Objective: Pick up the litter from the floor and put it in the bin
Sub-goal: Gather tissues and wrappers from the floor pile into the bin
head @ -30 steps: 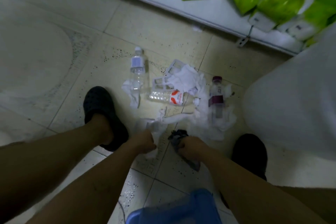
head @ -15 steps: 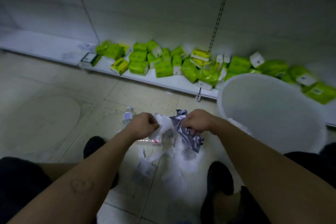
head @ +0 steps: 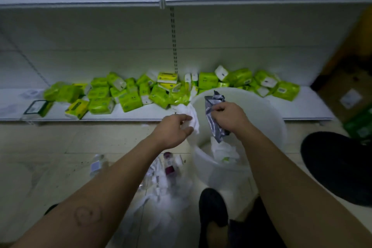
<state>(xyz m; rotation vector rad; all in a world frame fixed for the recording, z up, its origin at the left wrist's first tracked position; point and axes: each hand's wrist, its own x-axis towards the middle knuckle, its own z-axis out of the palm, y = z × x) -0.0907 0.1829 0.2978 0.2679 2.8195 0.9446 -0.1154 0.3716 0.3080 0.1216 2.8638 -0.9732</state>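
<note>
A white round bin (head: 278, 119) stands on the floor right of centre, with crumpled white paper (head: 223, 151) inside. My right hand (head: 229, 116) is over the bin's opening, shut on a crumpled silver foil wrapper (head: 214, 119). My left hand (head: 174, 130) is at the bin's left rim, shut on a wad of white tissue (head: 191, 116). On the floor below my arms lie more white tissue (head: 167, 207), a bottle with a dark red label (head: 169, 164) and a clear bottle (head: 96, 164).
A low white shelf (head: 141, 113) runs across the back, holding several green tissue packs (head: 128, 94). My black shoe (head: 212, 207) is just below the bin. A dark round object (head: 338, 167) sits at the right, with cardboard boxes (head: 350, 94) behind it.
Both hands have lifted from the floor litter and moved right and up, from the pile to the bin, carrying the tissue and the foil wrapper. The view has tilted up to the shelf.
</note>
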